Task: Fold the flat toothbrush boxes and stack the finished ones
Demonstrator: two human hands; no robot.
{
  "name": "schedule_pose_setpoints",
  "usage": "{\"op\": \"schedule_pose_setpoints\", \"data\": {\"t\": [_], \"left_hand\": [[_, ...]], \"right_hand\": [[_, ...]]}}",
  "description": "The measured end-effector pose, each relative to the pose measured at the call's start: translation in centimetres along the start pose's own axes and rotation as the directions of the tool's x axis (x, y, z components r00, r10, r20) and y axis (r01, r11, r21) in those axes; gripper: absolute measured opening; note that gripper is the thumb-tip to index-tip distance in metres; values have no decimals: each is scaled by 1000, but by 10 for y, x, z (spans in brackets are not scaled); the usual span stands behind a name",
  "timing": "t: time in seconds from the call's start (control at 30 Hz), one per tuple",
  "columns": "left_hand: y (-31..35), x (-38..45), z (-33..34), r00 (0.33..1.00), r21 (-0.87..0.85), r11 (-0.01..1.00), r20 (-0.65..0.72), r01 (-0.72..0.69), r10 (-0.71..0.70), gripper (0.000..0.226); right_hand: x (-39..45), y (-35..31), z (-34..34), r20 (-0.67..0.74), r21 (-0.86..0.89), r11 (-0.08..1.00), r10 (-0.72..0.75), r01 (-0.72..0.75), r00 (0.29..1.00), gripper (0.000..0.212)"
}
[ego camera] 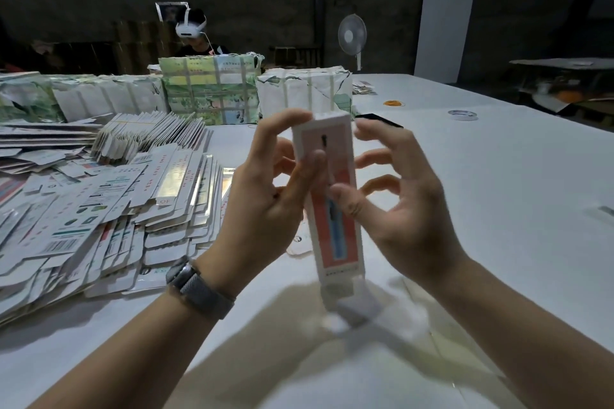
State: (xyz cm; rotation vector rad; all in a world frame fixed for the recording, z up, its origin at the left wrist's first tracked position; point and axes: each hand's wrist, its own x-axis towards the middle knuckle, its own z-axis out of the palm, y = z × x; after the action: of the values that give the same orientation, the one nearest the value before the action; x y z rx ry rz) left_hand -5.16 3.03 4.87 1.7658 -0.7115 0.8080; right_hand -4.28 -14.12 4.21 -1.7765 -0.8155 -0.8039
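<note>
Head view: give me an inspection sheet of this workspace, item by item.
Surface: large white table, dimly lit.
Job's things: one long white-and-red cardboard toothbrush box held upright, bottom flap open; heap of flat printed box blanks on the left.
Clutter: wrapped paper bundles at the back, roll of tape, yellow ring of rubber bands, black flat object.
Hands: left hand and right hand both grip the box with curled fingers; grey watch on the left wrist.
Cables: thin cord at the headset of the person opposite.
Surroundings: white standing fan, dark wall, pale board.
</note>
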Motion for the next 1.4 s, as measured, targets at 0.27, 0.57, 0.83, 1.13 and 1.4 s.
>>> {"op": "schedule_pose_setpoints", "data": {"t": [0.27,0.57,0.83,1.13,1.4], "left_hand": [[-1,-4,8,952,-409,865,37,291,-303,33],[-51,-27,8,893,-42,897,120,441,-433,16],[-95,-54,27,948,365,906,145,214,-282,40],[-115,-60,39,944,432,865,81,255,-319,52],[-111,-59,31,955,390,893,98,222,-280,69]], "right_hand": [[-2,10,2,77,-275,961,28,-6,997,78],[18,15,-64,93,-527,817,327,-232,941,68],[-27,58,-236,-140,-893,244,650,-379,747,49],[-48,108,-353,-290,-944,-97,697,-315,656,27],[-42,129,-329,-342,-930,-103,595,-353,728,41]]}}
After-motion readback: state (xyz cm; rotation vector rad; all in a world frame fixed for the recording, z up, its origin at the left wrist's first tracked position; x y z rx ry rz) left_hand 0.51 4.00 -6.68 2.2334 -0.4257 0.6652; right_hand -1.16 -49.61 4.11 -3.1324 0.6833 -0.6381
